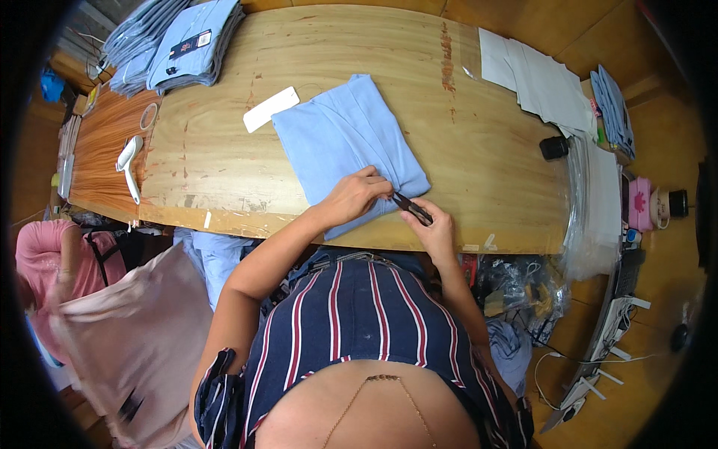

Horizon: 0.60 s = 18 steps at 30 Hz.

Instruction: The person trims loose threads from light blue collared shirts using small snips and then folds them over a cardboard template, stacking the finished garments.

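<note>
A light blue folded garment lies on the wooden table in front of me. My left hand rests on its near part, fingers pinched together on the fabric. In my right hand is a small black pair of thread snips, held at the garment's near right edge. The tips of the snips point toward my left fingertips; whether they touch the cloth or a thread I cannot make out. A blank white card lies by the garment's far left corner, partly touching it.
Stacks of folded blue garments stand at the far left. A white lint roller and a tape ring lie left. White sheets, a black object and plastic bags line the right. A person in pink handles pale pink cloth nearby.
</note>
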{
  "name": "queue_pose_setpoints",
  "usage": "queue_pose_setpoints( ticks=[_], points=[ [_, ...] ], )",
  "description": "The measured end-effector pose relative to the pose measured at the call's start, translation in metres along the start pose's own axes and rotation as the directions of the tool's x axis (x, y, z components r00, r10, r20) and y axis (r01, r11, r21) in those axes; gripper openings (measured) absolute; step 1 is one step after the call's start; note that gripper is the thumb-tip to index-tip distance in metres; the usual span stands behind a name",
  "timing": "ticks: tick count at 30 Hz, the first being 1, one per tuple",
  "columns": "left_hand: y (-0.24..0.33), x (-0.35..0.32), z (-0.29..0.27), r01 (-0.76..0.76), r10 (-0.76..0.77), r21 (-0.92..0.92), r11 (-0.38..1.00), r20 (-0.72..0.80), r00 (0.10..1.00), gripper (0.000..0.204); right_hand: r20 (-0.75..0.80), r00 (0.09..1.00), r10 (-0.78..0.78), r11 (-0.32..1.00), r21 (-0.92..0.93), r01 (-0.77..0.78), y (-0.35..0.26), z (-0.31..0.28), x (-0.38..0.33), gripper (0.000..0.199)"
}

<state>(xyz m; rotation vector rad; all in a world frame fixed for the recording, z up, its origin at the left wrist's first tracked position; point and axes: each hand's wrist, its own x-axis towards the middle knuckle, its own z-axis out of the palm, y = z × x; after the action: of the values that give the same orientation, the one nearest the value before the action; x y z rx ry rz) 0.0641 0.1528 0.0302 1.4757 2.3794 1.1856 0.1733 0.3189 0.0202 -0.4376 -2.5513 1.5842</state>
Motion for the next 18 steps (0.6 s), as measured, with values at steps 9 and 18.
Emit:
queue_pose_setpoints(
  ticks=[9,18],
  points=[
    [-0.008,0.000,0.002,0.020,-0.020,-0.019,1.000,-0.007,1.000,0.007,0.090,0.995,-0.037,0.997,0.066,0.031,-0.001,0.007,0.006,0.024],
    [-0.008,0.007,-0.004,0.039,-0.036,-0.033,0.999,0.083,0.996,0.006,0.146,0.989,-0.032,0.997,0.076,0.021,-0.010,0.003,0.012,0.021]
  ],
)
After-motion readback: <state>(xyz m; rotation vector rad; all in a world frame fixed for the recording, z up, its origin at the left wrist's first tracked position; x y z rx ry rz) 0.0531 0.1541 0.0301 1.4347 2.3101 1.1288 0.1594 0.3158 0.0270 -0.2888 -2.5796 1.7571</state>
